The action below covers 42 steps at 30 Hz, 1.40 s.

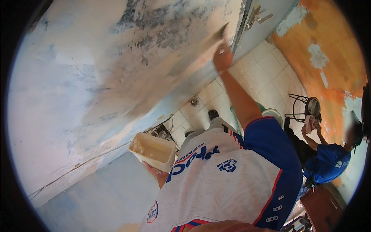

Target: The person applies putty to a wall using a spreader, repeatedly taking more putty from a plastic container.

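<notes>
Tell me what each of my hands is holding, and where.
Left hand: the cream tub, held by its near lower side. Right hand: a thin-bladed tool, held at the end nearest you; blur hides the exact grip.

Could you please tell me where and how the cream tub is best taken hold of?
I would take the cream tub low on its outer wall, coming from below on the side nearest the person's body, where the left grip is. Its broad, open mouth faces the camera, so a hold there should support it while keeping fingers out of the opening.
</notes>
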Tool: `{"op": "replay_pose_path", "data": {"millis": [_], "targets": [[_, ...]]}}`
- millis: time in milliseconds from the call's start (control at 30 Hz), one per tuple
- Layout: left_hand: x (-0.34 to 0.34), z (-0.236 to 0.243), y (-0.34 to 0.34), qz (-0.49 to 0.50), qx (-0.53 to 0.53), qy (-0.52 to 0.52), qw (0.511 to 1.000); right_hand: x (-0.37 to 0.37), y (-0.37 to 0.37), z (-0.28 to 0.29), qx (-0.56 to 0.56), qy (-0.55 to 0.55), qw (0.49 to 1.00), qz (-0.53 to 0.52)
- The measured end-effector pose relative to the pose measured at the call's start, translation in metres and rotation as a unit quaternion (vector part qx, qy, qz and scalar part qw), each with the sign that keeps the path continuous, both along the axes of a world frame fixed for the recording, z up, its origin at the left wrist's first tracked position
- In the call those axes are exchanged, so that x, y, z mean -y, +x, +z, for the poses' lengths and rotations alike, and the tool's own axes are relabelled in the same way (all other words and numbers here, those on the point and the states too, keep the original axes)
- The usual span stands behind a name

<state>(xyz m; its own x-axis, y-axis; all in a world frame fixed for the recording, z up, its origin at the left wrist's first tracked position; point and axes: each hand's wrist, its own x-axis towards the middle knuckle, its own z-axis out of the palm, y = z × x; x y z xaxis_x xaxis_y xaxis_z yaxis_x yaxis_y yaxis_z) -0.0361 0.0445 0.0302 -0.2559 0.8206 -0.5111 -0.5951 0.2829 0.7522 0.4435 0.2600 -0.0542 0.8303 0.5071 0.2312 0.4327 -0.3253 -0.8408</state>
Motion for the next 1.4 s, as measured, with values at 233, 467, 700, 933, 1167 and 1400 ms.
{"op": "replay_pose_path", "data": {"millis": [233, 467, 700, 933, 1167, 1400], "targets": [[0.004, -0.023, -0.024, -0.015, 0.044, 0.050, 0.998, 0.086, -0.152, -0.049, 0.011, 0.092, 0.956, 0.279], [0.016, -0.006, -0.028, -0.025, 0.009, -0.035, 0.999, 0.040, 0.022, -0.024, 0.040, 0.105, 0.990, -0.084], [0.007, 0.022, -0.005, 0.002, -0.009, -0.033, 0.999, 0.015, -0.077, -0.027, -0.041, 0.004, 0.997, 0.066], [0.010, -0.014, -0.032, 0.010, 0.025, 0.037, 0.999, 0.114, -0.142, -0.058, -0.059, 0.052, 0.967, 0.243], [0.010, -0.010, -0.026, 0.009, -0.003, 0.035, 0.999, 0.041, 0.015, -0.031, -0.031, 0.052, 0.996, -0.067], [-0.002, -0.008, -0.018, -0.004, 0.025, 0.014, 1.000, 0.050, -0.139, -0.076, 0.078, 0.046, 0.986, 0.141]]}}
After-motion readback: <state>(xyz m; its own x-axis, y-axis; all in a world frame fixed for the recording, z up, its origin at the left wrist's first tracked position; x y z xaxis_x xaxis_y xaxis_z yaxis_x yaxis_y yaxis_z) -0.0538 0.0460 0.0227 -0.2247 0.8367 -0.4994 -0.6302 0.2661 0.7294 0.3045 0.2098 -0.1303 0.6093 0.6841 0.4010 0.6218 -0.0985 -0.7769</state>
